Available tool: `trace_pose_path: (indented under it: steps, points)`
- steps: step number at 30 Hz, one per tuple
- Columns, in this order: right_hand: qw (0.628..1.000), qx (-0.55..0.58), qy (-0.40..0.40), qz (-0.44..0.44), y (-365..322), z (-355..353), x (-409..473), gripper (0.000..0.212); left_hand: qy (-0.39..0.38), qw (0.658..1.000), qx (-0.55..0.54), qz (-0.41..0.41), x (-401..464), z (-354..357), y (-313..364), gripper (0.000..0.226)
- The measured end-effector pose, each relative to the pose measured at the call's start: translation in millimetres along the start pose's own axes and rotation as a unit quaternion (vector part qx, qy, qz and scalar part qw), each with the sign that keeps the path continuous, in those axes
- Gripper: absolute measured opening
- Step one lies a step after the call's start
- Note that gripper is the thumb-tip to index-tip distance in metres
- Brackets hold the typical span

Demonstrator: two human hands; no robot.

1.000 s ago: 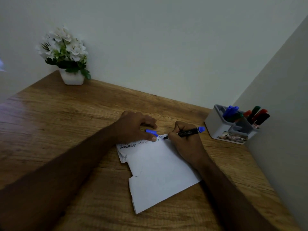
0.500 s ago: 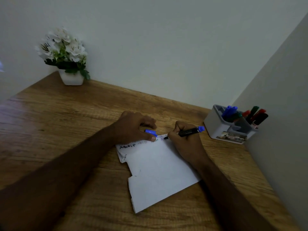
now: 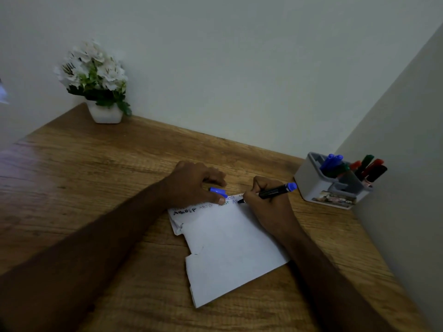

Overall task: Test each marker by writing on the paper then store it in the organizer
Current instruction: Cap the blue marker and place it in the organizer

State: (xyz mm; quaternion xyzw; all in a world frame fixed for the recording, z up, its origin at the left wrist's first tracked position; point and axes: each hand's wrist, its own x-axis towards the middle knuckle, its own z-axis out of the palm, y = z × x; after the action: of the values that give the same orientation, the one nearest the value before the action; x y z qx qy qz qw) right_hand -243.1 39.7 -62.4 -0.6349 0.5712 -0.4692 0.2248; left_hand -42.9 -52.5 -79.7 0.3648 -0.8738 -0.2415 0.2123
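The step in hand is the writing test. The right hand point(image 3: 268, 204) grips a black-barrelled marker with a blue end plug point(image 3: 275, 190), fingers curled round the barrel near the nib, and the tip rests on the far edge of the white sheet of paper with a torn left edge point(image 3: 230, 250), where a blue letter stands beside a row of earlier test marks in black and fainter ink. The left hand point(image 3: 194, 185) lies on the paper's upper left corner, pinning it, and pinches the small blue marker cap point(image 3: 218, 191) between thumb and fingers. The paper lies flat on the brown wood-grain desk point(image 3: 96, 188). The grey and white plastic desk organizer point(image 3: 311, 183) stands to the right, against the side wall and well apart from the paper; it already holds blue, green, red and black markers leaning in its compartments, so the task appears well advanced. No loose marker is seen on the desk. A white pot of white artificial flowers point(image 3: 96, 82) stands at the far left corner, clear of the work. Judgement on the next move: once the mark is finished, cap and nib must be brought together and pressed home, which calls for both hands to meet; then the right hand must carry the marker across to the organizer and lower it into a free slot, taking care not to knock the markers already leaning there.
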Motion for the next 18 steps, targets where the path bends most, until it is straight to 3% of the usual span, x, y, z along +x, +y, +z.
trace_pose_path:
  steps: [7, 18]
  points:
    - [0.999, -0.005, 0.032, 0.018, 1.7, -0.9, 1.4, 0.027, -0.002, 1.000, 0.001, -0.002, -0.4, -0.8, 0.8, 0.077]
    - [0.999, -0.018, 0.016, 0.024, 1.9, -0.4, 0.6, 0.027, -0.005, 1.000, 0.004, -0.012, -2.3, -1.4, 3.6, 0.058]
